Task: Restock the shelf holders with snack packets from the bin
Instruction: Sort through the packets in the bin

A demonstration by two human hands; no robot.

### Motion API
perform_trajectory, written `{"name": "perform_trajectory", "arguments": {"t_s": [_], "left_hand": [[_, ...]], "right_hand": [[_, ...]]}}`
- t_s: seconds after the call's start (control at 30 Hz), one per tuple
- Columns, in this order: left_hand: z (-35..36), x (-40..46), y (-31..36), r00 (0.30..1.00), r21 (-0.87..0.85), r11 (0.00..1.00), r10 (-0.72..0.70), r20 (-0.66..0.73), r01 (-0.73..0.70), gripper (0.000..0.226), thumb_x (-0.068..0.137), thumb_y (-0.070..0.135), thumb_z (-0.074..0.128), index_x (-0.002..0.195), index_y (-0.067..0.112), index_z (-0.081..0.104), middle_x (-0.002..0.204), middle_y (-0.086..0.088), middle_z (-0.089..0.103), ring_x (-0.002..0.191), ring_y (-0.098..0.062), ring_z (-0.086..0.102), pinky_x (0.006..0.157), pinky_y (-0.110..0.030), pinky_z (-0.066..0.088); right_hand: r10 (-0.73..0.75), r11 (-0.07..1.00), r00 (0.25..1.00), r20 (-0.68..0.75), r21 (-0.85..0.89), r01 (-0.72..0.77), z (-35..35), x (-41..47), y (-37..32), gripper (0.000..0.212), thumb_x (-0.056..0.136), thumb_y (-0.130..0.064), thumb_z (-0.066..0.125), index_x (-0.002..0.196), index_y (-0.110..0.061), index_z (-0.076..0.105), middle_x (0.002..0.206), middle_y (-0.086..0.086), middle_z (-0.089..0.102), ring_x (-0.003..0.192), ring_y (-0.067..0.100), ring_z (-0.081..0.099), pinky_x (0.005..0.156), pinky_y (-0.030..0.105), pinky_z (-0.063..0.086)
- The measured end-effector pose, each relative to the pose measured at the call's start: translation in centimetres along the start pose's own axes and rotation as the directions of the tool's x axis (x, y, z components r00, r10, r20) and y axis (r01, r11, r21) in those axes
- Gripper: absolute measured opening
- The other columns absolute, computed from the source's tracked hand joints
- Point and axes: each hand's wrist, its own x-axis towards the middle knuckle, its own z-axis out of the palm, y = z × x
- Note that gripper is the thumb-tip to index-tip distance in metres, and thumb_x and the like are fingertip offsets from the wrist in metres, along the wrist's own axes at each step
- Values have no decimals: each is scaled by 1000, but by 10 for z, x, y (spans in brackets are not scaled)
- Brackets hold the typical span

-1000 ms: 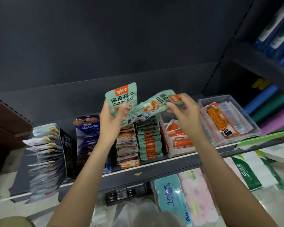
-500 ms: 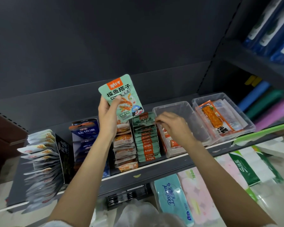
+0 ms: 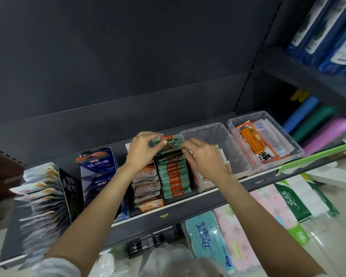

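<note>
Bins flank the green packet both hands, left hand and right hand, pinch above its row.

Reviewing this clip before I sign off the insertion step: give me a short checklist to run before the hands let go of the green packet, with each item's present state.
1. Packet held at both ends: ok. The left hand and right hand both pinch the green packet.
2. Packet over the right holder: ok. It sits at the back of the green row, not over the orange row.
3. Packet fully seated: not ok. Its top stands above the row.
4. Facing matches the row: cannot tell, the fingers cover much of it.
5. Room left behind the row: cannot tell, the hands hide it.
6. Neighbouring clear bin undisturbed: ok. It sits level on the shelf.
</note>
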Motion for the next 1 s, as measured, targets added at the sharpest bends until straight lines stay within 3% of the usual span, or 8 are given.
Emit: {"name": "perform_trajectory", "arguments": {"t_s": [0.17, 0.27, 0.37, 0.43, 0.63, 0.77, 0.9, 1.0], "left_hand": [[-10, -4, 5, 980, 184, 963, 199, -8, -194, 18, 85, 23, 69, 102, 27, 70, 99, 6, 69, 87, -11, 63, 78, -29, 50], [-10, 2, 5, 981, 295, 939, 139, 139, -175, 20, 86, 31, 68, 104, 26, 73, 103, 2, 73, 89, -17, 68, 83, -33, 53], [-17, 8, 0, 942, 195, 961, 128, 312, -195, 25, 90, 33, 62, 113, 27, 68, 108, 3, 71, 97, -10, 67, 89, -30, 52], [-21, 8, -3, 938, 130, 973, 144, 315, -193, 20, 92, 29, 60, 110, 28, 65, 106, 5, 71, 97, -5, 66, 88, -30, 53], [-12, 5, -3, 963, 271, 935, 178, 204, -230, 10, 86, 27, 67, 94, 26, 74, 100, 6, 66, 88, -13, 56, 78, -37, 50], [-19, -7, -1, 981, 310, 936, 123, 151, -165, 21, 89, 31, 62, 109, 28, 69, 109, 3, 60, 101, -16, 49, 81, -35, 47], [-41, -59, 22, 966, 257, 951, 212, -145, -171, 22, 92, 31, 56, 109, 23, 67, 102, 3, 65, 96, -16, 55, 69, -29, 45], [-56, -127, 33, 857, 275, 944, 288, -428, -181, 22, 93, 27, 51, 91, 14, 70, 85, 2, 69, 77, -14, 59, 67, -28, 43]], "right_hand": [[1, 996, 999, -51, -85, -5, 3, 10, -5, 8, 78, -11, 73, 84, -16, 71, 76, 0, 64, 60, 20, 62, 43, 27, 49], [16, 987, 1000, 10, -163, -14, 10, 16, -10, 19, 63, -7, 84, 75, -15, 71, 66, 0, 63, 48, 20, 61, 39, 24, 46], [57, 992, 998, -5, -109, -57, 14, 11, -12, 17, 71, -7, 80, 83, -11, 68, 69, 3, 66, 52, 21, 64, 44, 27, 49], [108, 992, 994, -27, -67, -110, 15, 7, -13, 14, 80, -11, 72, 90, -10, 62, 72, 5, 68, 57, 21, 65, 48, 29, 51], [112, 987, 990, -88, -102, -121, 21, 4, -18, 7, 77, -10, 75, 82, -12, 70, 80, 3, 65, 63, 19, 63, 50, 26, 52], [148, 981, 981, -126, -111, -162, 12, -2, -29, 18, 80, -17, 73, 97, -12, 71, 100, 6, 64, 88, 24, 61, 69, 35, 54], [159, 987, 961, -228, 21, -158, -11, -26, -58, 27, 91, -22, 50, 112, -13, 65, 111, 5, 63, 103, 22, 54, 87, 37, 46], [97, 987, 942, -322, 154, -49, -25, -52, -93, 24, 93, -17, 52, 111, -11, 66, 100, 3, 68, 94, 17, 58, 84, 29, 46]]}}
